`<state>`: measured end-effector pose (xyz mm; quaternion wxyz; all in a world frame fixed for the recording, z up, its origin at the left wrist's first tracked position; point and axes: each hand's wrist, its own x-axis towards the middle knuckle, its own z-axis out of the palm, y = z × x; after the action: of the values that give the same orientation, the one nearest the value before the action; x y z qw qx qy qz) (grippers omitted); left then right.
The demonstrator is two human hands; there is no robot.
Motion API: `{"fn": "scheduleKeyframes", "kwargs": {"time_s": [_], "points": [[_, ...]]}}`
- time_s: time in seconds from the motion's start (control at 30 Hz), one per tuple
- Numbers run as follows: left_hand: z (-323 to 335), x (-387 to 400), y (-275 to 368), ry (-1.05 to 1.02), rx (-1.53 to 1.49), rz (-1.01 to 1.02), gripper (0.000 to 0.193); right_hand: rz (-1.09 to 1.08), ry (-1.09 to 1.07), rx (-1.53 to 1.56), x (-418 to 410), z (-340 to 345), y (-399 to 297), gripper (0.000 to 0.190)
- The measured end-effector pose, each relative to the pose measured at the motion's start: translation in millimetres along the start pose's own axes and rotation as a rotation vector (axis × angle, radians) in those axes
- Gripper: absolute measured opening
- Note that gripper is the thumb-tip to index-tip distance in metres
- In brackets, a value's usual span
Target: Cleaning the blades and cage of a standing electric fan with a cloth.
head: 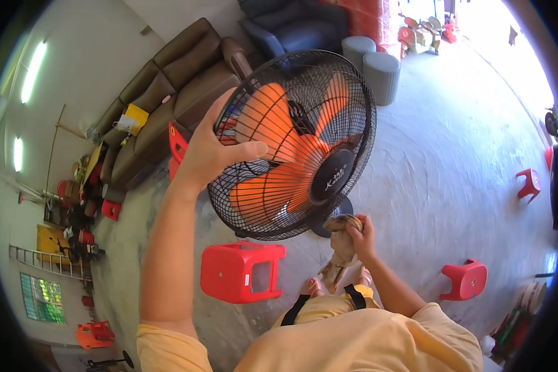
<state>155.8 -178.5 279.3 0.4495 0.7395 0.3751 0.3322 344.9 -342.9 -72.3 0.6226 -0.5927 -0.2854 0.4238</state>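
A pedestal fan [279,186] with orange blades, a black wire guard and a black centre badge stands tilted right in front of me. My left hand [218,149] grips the left rim of its guard, the thumb lying over the front wires and the fingers hidden behind. Part of the fan's dark round base [339,209] shows on the floor beneath the guard. In my right hand [363,237] is a bunched, brownish, soiled rag [344,244], just below the lower right of the guard. One end of the rag hangs down towards my feet.
A red plastic stool [228,274] is close below the fan; others [467,281] [529,183] stand to the right on the concrete floor. Beyond the fan are a brown sofa [204,93], a dark armchair [297,28] and two grey ribbed stools [381,76]. A ladder [46,261] leans far left.
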Motion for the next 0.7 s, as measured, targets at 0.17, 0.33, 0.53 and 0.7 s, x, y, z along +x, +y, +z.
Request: {"fn": "scheduleKeyframes", "kwargs": {"time_s": [0.17, 0.33, 0.53, 0.7], "points": [[-8.8, -10.8, -3.6, 0.016, 0.051, 0.028, 0.097, 0.089, -0.115, 0.19, -13.4, 11.6, -33.0, 0.025], [-2.9, -19.5, -10.2, 0.084, -0.144, 0.108, 0.12, -0.014, -0.169, 0.198, -17.1, 9.5, -37.1, 0.026], [-12.0, -83.7, -100.5, 0.158, -0.203, 0.074, 0.134, -0.242, -0.171, -0.355, -13.1, 23.0, -38.0, 0.032], [-35.1, -98.6, -136.2, 0.096, -0.203, -0.014, 0.114, -0.358, -0.085, -0.355, -1.8, 45.3, -63.9, 0.03]]}}
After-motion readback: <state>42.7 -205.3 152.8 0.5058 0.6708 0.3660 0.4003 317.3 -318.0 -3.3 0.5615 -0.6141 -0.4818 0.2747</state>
